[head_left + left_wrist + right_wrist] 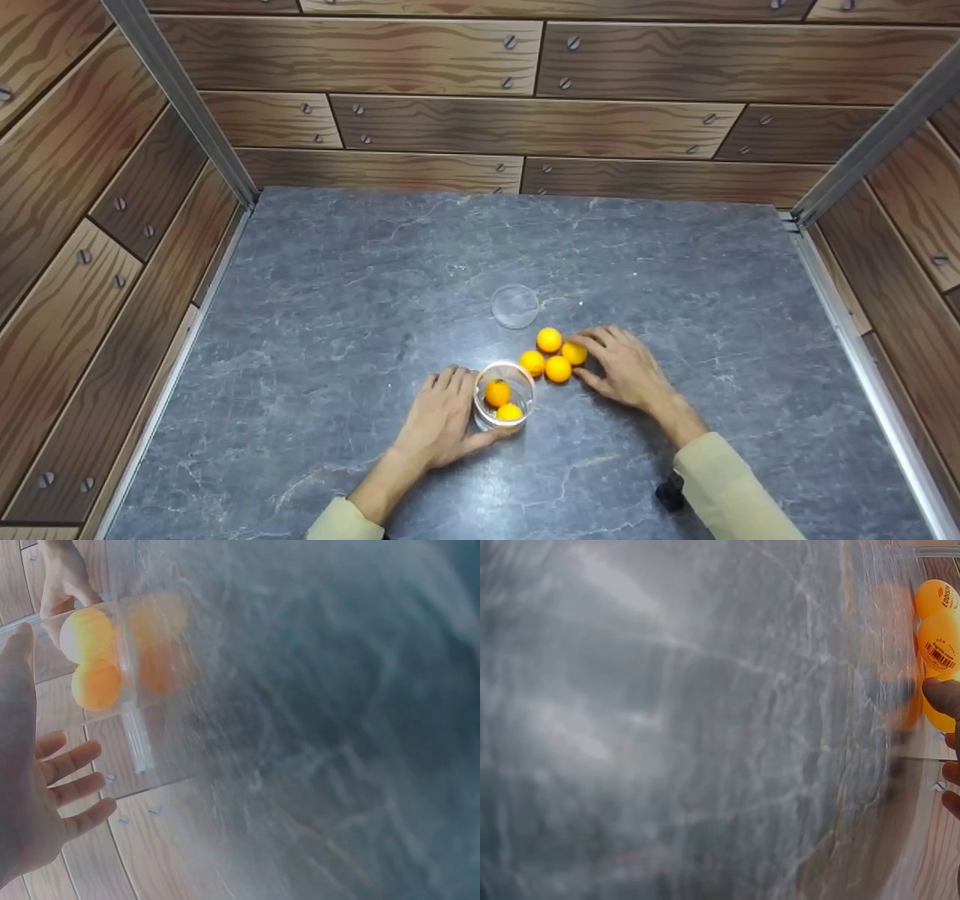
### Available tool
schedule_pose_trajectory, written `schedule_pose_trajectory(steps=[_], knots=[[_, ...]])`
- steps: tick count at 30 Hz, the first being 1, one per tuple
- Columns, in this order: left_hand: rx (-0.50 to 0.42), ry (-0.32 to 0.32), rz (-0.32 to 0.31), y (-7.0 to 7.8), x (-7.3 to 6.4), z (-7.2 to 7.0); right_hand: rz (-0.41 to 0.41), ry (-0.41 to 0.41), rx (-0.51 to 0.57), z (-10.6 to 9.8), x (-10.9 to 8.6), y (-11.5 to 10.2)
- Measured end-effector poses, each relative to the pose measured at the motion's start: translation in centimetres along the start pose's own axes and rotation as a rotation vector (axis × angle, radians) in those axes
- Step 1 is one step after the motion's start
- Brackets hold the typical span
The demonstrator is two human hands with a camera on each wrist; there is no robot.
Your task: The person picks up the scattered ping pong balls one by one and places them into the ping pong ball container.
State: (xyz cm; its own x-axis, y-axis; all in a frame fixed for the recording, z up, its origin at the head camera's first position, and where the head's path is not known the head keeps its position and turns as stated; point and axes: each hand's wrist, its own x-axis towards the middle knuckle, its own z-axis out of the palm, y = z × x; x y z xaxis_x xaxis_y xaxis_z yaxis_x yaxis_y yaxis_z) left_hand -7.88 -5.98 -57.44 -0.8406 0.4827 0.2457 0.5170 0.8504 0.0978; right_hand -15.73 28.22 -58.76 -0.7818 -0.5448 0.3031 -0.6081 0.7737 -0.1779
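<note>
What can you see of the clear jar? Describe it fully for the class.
The clear jar is round, see-through, glass or plastic, with a whitish rim and open top. It stands upright on the grey marbled tabletop, holding two orange balls. The left hand rests around its left side, thumb along the near side. Whether the nearest outside ball touches it is unclear.

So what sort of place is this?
Probably an enclosed work booth, judging by the grey marble-patterned work surface, the brown wood-plank-patterned walls around it, and the silvery metal corner posts.
</note>
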Motion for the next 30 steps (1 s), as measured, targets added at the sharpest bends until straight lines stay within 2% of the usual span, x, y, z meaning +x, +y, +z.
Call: schedule_pose_trajectory(steps=[7,16,23,30], knots=[[0.01,0.0,-0.001,0.04,0.03,-0.04,-0.007,0.011,-0.01,0.32,-0.09,0.09],[0.005,-0.021,-0.009,0.06,0.1,-0.11,0.018,-0.018,0.0,0.29,-0.08,-0.01],[0.005,-0.013,-0.005,0.07,0.07,-0.06,-0.019,0.03,0.008,0.28,-0.3,0.22],[0.007,-0.022,-0.006,0.03,0.14,-0.12,-0.024,0.055,0.007,0.14,-0.9,0.57]])
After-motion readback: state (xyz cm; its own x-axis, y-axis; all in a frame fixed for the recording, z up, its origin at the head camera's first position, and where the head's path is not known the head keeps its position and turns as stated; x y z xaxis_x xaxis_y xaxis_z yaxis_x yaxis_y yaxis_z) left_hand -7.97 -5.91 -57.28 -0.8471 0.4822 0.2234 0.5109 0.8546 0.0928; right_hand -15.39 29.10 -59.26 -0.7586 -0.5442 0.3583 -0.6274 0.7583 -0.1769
